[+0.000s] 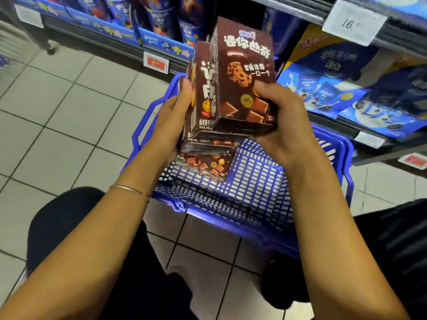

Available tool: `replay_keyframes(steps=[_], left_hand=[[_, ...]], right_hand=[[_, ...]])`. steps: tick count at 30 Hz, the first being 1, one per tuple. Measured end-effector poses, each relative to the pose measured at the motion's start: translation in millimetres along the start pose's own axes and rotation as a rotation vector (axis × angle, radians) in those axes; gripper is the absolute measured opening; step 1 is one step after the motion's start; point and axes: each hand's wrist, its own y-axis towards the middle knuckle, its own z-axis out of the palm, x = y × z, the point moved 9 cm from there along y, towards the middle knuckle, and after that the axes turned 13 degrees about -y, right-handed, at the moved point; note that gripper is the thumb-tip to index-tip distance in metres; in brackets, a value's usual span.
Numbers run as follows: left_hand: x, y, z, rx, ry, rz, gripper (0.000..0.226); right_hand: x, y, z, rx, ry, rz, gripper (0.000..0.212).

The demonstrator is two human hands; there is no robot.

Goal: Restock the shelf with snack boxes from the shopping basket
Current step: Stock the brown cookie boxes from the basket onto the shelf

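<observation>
With our left hand (178, 112) and right hand (279, 114) clamping several brown cookie boxes (242, 72) (perhaps four) mid-frame above the blue shopping basket (254, 181), the loosely fanned stack could slip.

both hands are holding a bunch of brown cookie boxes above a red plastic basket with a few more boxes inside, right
Not quite: the plastic mesh basket is blue, not red, as the head view shows. The left hand and right hand do hold brown cardboard cookie boxes above it, with more boxes inside.

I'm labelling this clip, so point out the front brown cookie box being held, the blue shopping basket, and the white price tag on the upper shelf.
front brown cookie box (242, 72): head view, on its printed front face.
blue shopping basket (258, 179): head view, on its bare mesh floor.
white price tag (352, 24): head view, on the tag's middle.
</observation>
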Motion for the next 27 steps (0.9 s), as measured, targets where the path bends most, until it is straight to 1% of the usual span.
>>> replay_keyframes(steps=[2, 4, 7, 11, 15, 19, 21, 24, 25, 27], left_hand=[[-5.9, -15.2, 15.1, 0.011, -0.019, -0.018, 0.079], [-24.0, -31.6, 33.0, -0.013, -0.024, -0.024, 0.076], [-69.1, -59.7, 67.2, -0.035, -0.031, -0.025, 0.074], [-150.9, -105.0, 121.2, -0.013, -0.097, -0.018, 0.078], [-239.5, -164.1, 180.7, 0.076, -0.145, -0.058, 0.076], [-329.9, -231.6, 234.2, 0.089, -0.164, -0.105, 0.083], [-371.0, -266.6, 260.2, 0.101, -0.154, -0.157, 0.082], [-432.7, -313.1, 302.1, 0.179, -0.15, -0.202, 0.076], [-453.1, -326.2, 317.6, 0.215, -0.152, -0.186, 0.075], [-492.1, -351.5, 349.4, 0.296, -0.163, -0.148, 0.077]], right_hand=[[16.4, -10.2, -2.5, 0.007, -0.019, 0.039, 0.046], [41.4, -23.8, -7.6, -0.002, -0.016, 0.084, 0.052], [99.0, -50.8, -8.5, -0.019, -0.008, 0.106, 0.043], [198.9, -102.3, 6.1, -0.01, -0.025, 0.066, 0.038], [308.7, -167.0, 26.2, -0.041, -0.096, 0.022, 0.055], [425.6, -233.8, 51.3, -0.027, -0.223, -0.04, 0.066], [481.1, -269.5, 61.9, -0.016, -0.288, -0.068, 0.062], [558.6, -321.0, 79.0, -0.01, -0.345, -0.139, 0.041], [580.9, -336.2, 84.3, -0.009, -0.356, -0.159, 0.04], [621.3, -363.6, 92.5, -0.016, -0.35, -0.2, 0.049]])
